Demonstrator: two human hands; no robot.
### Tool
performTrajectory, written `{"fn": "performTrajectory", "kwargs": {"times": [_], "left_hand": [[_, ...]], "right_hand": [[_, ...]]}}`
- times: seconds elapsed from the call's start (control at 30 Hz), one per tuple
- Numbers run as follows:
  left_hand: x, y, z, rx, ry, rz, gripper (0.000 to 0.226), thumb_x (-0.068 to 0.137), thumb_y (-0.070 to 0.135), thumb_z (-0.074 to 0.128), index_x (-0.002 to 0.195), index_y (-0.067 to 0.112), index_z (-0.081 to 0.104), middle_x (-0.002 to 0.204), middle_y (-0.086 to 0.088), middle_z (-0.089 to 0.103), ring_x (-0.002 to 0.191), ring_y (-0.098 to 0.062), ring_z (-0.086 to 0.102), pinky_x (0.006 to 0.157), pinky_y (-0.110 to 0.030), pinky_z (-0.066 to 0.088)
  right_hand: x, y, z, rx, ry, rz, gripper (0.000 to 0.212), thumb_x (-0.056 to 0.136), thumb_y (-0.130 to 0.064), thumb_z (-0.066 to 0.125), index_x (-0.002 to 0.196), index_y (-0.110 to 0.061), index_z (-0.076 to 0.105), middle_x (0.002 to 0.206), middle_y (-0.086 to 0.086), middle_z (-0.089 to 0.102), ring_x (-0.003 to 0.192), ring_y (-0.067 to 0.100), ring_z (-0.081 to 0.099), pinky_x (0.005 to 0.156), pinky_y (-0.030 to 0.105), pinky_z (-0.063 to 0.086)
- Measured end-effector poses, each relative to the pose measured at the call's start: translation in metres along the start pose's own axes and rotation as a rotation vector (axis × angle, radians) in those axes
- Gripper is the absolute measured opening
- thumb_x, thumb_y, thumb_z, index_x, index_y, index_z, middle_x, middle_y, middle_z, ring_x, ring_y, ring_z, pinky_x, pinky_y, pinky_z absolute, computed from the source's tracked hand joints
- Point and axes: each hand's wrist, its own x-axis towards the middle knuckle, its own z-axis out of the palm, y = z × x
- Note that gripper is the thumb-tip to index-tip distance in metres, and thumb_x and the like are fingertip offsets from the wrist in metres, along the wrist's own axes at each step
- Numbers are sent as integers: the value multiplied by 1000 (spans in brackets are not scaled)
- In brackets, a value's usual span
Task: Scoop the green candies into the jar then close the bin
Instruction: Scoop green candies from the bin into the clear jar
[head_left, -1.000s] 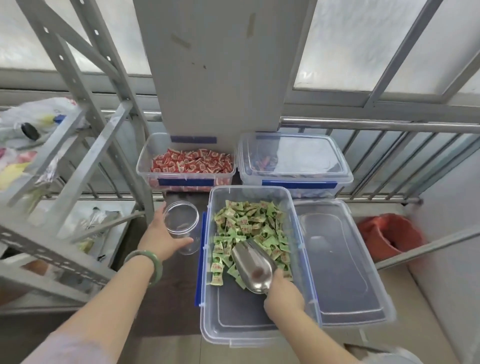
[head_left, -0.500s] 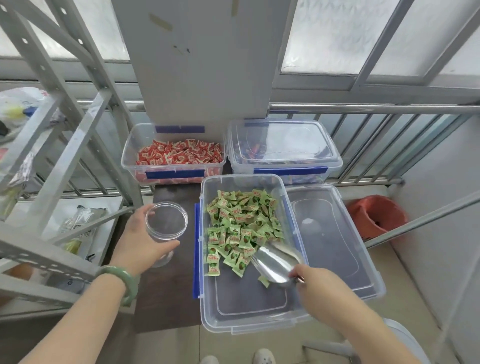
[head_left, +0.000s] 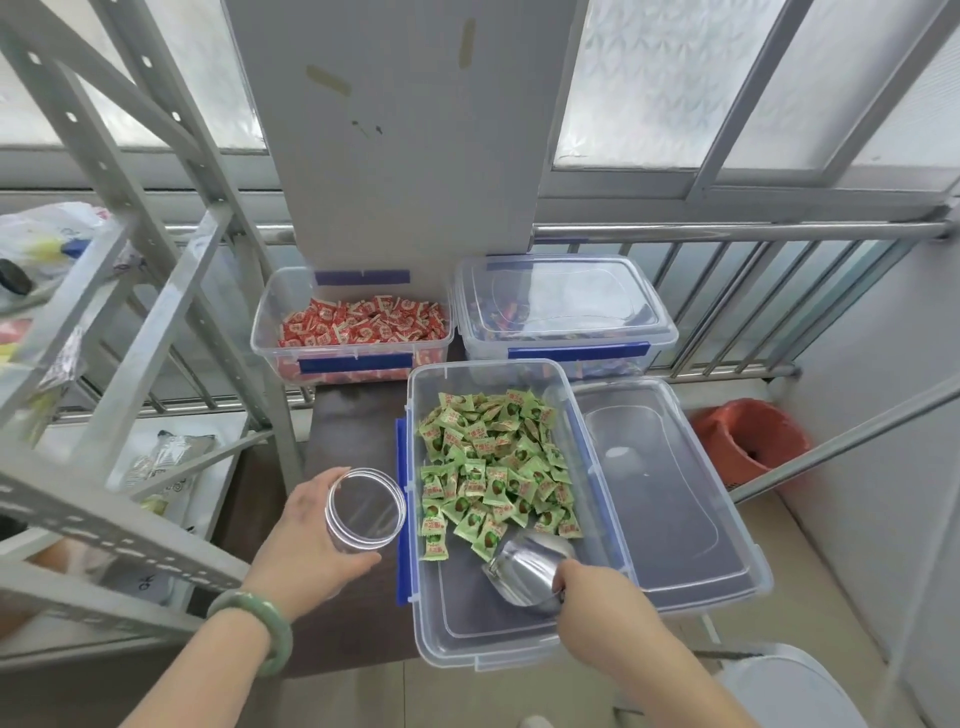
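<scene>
Right hand (head_left: 597, 597) grips shiny metal scoop (head_left: 524, 571) inside clear plastic bin (head_left: 519, 654), long axis running 5-to-11 o'clock, mouth toward green wrapped candies (head_left: 493, 467). Left hand (head_left: 306, 551) grips clear round jar (head_left: 364, 508), mouth up, at bin's 9 o'clock.

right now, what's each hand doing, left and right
Left hand: closed around the empty clear jar.
Right hand: closed on the metal scoop, inside the green candy bin.

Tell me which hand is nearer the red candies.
Left. The left hand, holding the jar, sits nearer to the red candies; the right hand, gripping the scoop, is farther back in the bin.
</scene>
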Motion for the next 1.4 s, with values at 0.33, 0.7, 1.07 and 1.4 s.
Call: {"fn": "performTrajectory", "kwargs": {"times": [0.33,0.7,1.07,1.4], "left_hand": [[0,2,4,-32,-40,-3,92,61,32,82,136,34,30,136,6,39,123,-12,43,101,-29,36],[3,9,5,18,-62,-24,94,61,36,82,137,34,27,137,4,38,119,-12,45,101,-29,37],[11,33,4,9,116,-124,94,56,37,85,134,32,34,134,1,44,119,-14,47,101,-30,36],[19,65,4,16,226,-182,95,59,31,87,137,26,32,138,-1,44,125,-18,44,105,-33,34]], "right_hand": [[40,-8,14,210,98,38,34,88,-5,42,115,-21,54,87,-3,55,80,21,54,54,26,39],[82,-23,14,418,112,-104,24,93,-5,42,106,-20,55,94,2,55,76,24,53,48,25,37],[108,7,10,769,-15,-213,28,94,-4,46,83,-27,59,72,-1,53,57,12,46,52,20,39],[112,16,-6,902,-32,-332,30,92,-6,53,79,-33,59,75,2,56,62,17,47,55,24,40]]}}
